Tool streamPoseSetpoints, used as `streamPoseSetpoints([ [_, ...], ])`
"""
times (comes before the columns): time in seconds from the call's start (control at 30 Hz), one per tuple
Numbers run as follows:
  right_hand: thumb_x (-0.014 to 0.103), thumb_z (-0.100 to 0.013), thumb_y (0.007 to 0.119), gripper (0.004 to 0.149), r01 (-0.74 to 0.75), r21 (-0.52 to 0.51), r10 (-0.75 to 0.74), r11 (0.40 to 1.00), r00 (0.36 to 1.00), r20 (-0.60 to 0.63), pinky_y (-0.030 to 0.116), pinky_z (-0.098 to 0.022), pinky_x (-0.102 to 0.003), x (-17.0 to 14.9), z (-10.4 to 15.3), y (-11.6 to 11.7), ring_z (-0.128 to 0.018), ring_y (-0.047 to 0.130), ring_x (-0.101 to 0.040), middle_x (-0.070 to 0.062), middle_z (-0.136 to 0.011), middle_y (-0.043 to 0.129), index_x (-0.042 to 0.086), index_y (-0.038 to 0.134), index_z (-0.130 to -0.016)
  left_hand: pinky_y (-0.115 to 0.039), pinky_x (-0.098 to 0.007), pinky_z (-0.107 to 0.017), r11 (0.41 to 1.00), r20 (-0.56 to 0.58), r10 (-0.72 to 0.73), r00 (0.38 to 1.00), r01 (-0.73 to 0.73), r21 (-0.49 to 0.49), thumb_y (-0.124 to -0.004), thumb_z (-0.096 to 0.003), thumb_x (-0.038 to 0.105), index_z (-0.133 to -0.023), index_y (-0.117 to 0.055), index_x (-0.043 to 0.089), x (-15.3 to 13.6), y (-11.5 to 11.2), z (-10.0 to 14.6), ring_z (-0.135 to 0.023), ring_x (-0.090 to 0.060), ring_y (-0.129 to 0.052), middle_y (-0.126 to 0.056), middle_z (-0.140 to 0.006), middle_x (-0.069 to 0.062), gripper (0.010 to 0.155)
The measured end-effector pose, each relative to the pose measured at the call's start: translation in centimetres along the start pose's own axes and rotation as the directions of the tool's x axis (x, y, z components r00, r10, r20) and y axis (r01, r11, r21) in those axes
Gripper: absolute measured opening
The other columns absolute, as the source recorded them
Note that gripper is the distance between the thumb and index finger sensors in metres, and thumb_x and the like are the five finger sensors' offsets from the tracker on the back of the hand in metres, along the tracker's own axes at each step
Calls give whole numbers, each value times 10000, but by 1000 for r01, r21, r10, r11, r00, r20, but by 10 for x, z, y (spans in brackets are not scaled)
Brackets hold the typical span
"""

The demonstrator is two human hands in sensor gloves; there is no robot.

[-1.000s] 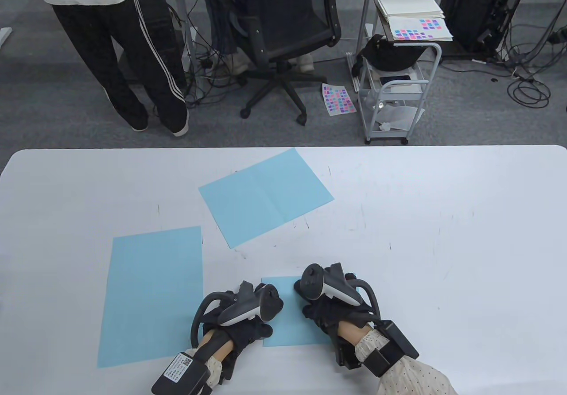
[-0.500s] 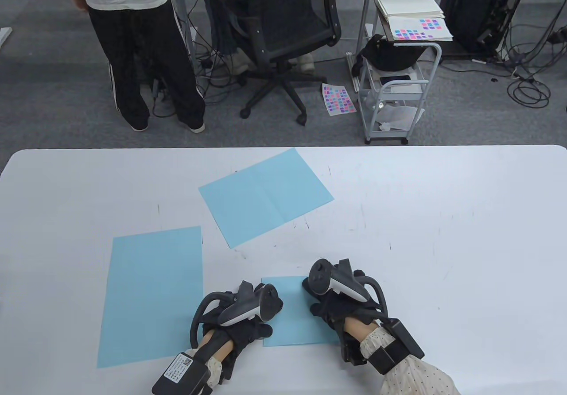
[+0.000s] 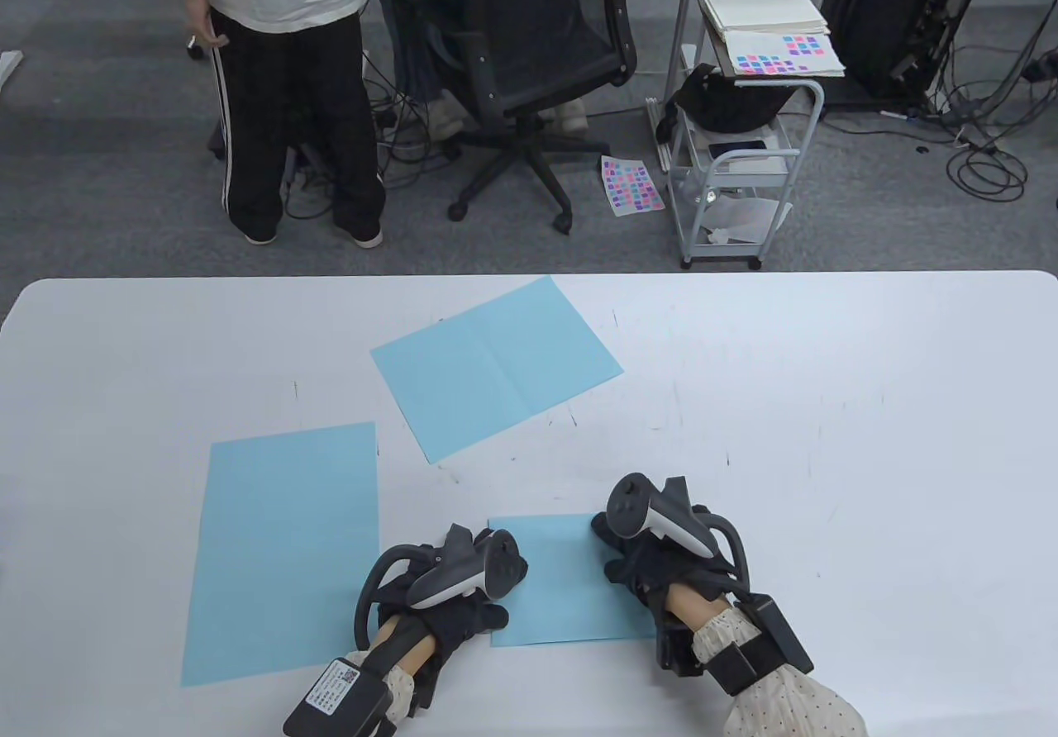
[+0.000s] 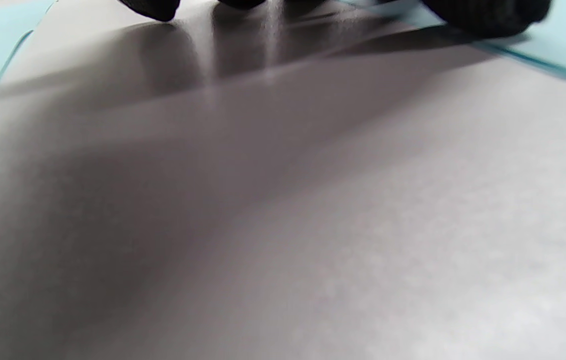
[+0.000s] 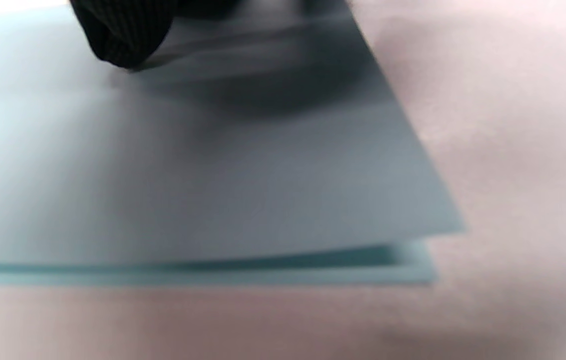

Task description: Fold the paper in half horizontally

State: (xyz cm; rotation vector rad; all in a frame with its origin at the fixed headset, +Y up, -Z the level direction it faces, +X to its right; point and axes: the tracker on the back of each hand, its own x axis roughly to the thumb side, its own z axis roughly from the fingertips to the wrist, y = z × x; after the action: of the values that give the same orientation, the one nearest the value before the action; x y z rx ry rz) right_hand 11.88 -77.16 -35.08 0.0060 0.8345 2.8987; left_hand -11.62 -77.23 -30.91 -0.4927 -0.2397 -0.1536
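Observation:
A light blue paper (image 3: 558,588), folded in two, lies flat near the table's front edge. Its two layers show at the near edge in the right wrist view (image 5: 213,175). My left hand (image 3: 475,605) rests at the paper's left edge; in the left wrist view one gloved fingertip (image 4: 487,15) presses the paper's edge (image 4: 562,45) and another touches the bare table. My right hand (image 3: 636,563) presses down on the paper's right part; a fingertip (image 5: 123,35) presses on the top layer. Neither hand grips anything.
A flat blue sheet (image 3: 285,547) lies left of my left hand. A creased, unfolded blue sheet (image 3: 496,365) lies slanted further back. The white table (image 3: 826,439) stretches right. Beyond it stand a person (image 3: 281,68), an office chair (image 3: 529,51) and a cart (image 3: 744,150).
My right hand has slid to the right across the folded paper, uncovering more of it. My left hand has stayed put. The person behind the table has stepped right.

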Motion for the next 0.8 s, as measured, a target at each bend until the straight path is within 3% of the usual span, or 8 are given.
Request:
streamPoseSetpoints([
  [0.63, 423, -487, 709, 595, 156, 16, -154, 988, 985, -82, 90, -734, -631, -45, -4, -13, -1084, 129, -290, 233, -1144, 311, 469, 450, -1021, -501, -479, -865, 1000, -3, -7, 1000, 7, -2, -705, -336, 593, -925, -427, 650, 0, 0, -1, -1142, -148, -390, -311, -1145, 230, 654],
  [0.8, 434, -483, 703, 620, 178, -5, -178, 984, 984, -12, 79, -725, -639, -40, 5, -17, -1078, 87, -290, 200, -1166, 258, 452, 424, -1036, -502, -478, -866, 1000, -4, -28, 1000, 28, -4, -701, -335, 596, -922, -424, 651, 1, 1, -1, -1143, -149, -398, -314, -1146, 234, 652],
])
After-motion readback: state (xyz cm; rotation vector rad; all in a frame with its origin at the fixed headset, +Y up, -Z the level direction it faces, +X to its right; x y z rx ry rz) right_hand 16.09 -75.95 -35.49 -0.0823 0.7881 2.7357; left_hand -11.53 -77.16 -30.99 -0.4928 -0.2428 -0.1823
